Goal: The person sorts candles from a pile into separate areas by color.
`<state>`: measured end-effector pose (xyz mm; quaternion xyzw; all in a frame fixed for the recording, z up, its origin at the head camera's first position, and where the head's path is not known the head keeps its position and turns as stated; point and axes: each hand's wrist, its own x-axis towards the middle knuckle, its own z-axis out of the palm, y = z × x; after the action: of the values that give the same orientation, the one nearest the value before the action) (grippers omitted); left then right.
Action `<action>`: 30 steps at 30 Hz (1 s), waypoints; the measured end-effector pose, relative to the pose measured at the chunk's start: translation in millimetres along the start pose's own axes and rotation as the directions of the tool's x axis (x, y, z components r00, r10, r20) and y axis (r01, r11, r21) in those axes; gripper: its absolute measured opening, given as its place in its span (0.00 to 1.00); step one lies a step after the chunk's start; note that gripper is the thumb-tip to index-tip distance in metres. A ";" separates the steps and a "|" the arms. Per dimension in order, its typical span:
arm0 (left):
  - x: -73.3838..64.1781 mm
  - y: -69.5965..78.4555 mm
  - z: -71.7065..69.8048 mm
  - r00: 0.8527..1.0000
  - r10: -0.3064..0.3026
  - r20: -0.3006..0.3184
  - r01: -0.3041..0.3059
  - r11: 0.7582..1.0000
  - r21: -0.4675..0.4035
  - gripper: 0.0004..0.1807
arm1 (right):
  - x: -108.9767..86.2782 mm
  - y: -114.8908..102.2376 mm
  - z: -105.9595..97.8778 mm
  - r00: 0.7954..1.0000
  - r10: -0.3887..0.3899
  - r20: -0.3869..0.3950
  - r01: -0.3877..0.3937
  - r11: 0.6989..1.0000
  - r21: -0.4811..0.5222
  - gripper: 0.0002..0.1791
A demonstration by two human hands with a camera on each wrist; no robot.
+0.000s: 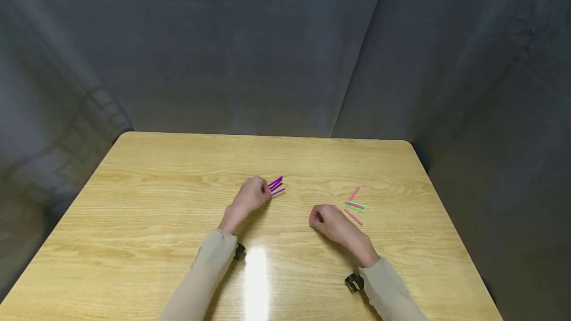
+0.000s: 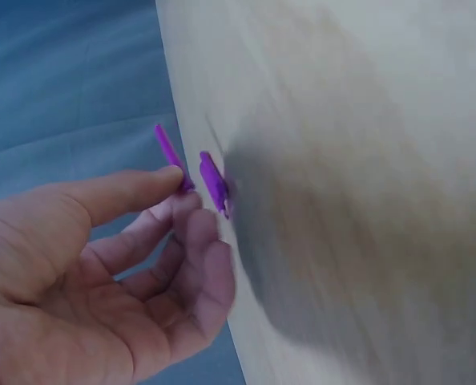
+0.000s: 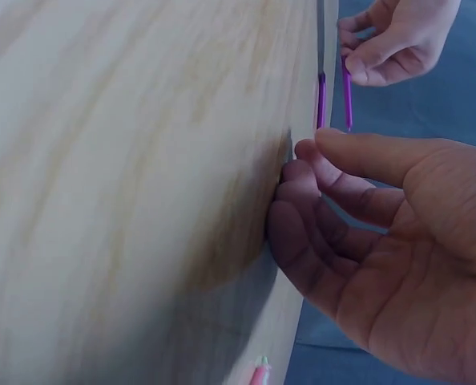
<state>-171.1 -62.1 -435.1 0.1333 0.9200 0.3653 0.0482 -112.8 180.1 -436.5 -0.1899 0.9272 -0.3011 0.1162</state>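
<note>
In the head view, my left hand [image 1: 253,193] is just left of the middle of the wooden table. Between its thumb and forefinger it pinches a thin purple stick [image 2: 167,146], as the left wrist view shows. Several more purple sticks [image 1: 277,186] fan out beside those fingertips; some lie on the table under the pinched one. My right hand [image 1: 332,223] rests low over the table with loosely curled fingers, and I see nothing held in it. Just beyond it, to the right, lie pink sticks [image 1: 354,217] and green sticks [image 1: 358,209] in a loose group.
The wooden table [image 1: 156,202] has rounded far corners. Dark grey curtains [image 1: 267,63] hang behind it and along both sides. A bright light reflection falls on the tabletop near the front, between my forearms.
</note>
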 end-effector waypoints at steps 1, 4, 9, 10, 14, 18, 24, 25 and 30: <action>1.4 -0.7 -1.3 1.000 -0.013 -0.010 0.013 1.000 0.004 0.10 | -1.2 0.5 -0.6 1.000 0.000 -0.003 0.000 1.000 -0.004 0.08; 5.1 -3.7 -4.1 0.998 -0.056 -0.023 0.056 0.998 0.011 0.10 | -6.1 2.6 -1.9 1.000 0.004 -0.002 -0.004 1.000 -0.004 0.08; 11.8 -8.3 -6.8 0.991 -0.132 -0.036 0.134 0.990 0.040 0.15 | -14.5 6.3 -2.7 1.000 -0.010 0.020 0.010 1.000 0.004 0.07; 13.2 -8.6 -7.3 0.988 -0.148 -0.041 0.149 0.988 0.045 0.16 | -15.7 7.1 -3.0 1.000 -0.012 0.019 0.012 1.000 0.002 0.06; 18.9 -7.7 -9.3 0.975 -0.215 -0.063 0.218 0.975 0.052 0.21 | -20.2 10.5 -5.5 1.000 -0.006 0.013 0.007 1.000 -0.008 0.07; 21.3 -6.6 -10.6 0.961 -0.267 -0.067 0.271 0.961 0.057 0.22 | -24.6 12.6 -8.6 1.000 0.019 0.021 -0.019 1.000 -0.010 0.07; 22.1 -8.4 -8.7 0.954 -0.294 -0.063 0.299 0.951 0.075 0.21 | -31.9 16.8 -15.0 0.994 0.101 -0.041 -0.102 0.995 -0.017 0.06; 22.6 -8.6 -8.5 0.953 -0.298 -0.064 0.302 0.950 0.079 0.21 | -33.0 18.6 -17.3 0.993 0.103 -0.060 -0.104 0.994 -0.019 0.06; 24.4 -7.0 -9.1 0.950 -0.308 -0.058 0.313 0.943 0.112 0.21 | -41.0 31.5 -38.4 0.975 0.144 -0.169 -0.157 0.986 -0.061 0.06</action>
<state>-197.7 -66.1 -433.0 -0.0178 0.9506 0.2999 0.0787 -97.5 240.7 -420.9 -0.0979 0.9559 -0.2714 0.0550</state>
